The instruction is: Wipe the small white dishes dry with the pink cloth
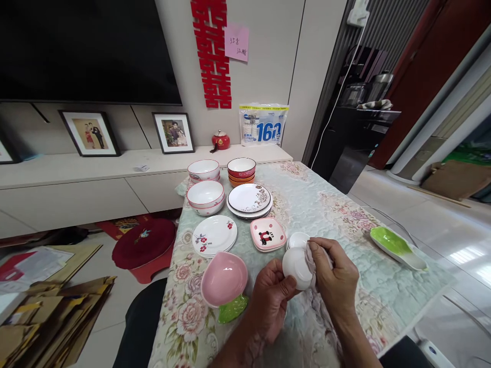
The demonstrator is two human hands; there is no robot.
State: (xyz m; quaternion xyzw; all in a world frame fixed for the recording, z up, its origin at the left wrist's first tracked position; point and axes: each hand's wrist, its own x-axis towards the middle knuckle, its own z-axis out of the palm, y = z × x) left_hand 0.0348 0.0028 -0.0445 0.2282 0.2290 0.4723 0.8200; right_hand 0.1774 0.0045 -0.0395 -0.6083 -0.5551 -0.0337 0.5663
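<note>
My left hand (273, 294) grips a small white bowl (296, 268) by its lower edge, above the near part of the table. My right hand (338, 276) pinches a pale greyish-pink cloth (311, 259) against the bowl's right side. Part of the cloth hangs below, partly hidden by the wrist. Just behind the held bowl is a stack of small white dishes (298, 238). A square pink dish (267, 234) with a cartoon picture lies left of that stack. The pink peach-shaped bowl (224, 278) with a green leaf (233, 309) sits left of my left hand.
Flowered plates (215, 235), stacked white plates (249, 198), white bowls (205, 194) and red and orange bowls (241, 168) stand farther back on the floral tablecloth (187, 317). A green leaf-shaped dish (397, 248) lies near the right edge. A red stool (143, 243) stands at left.
</note>
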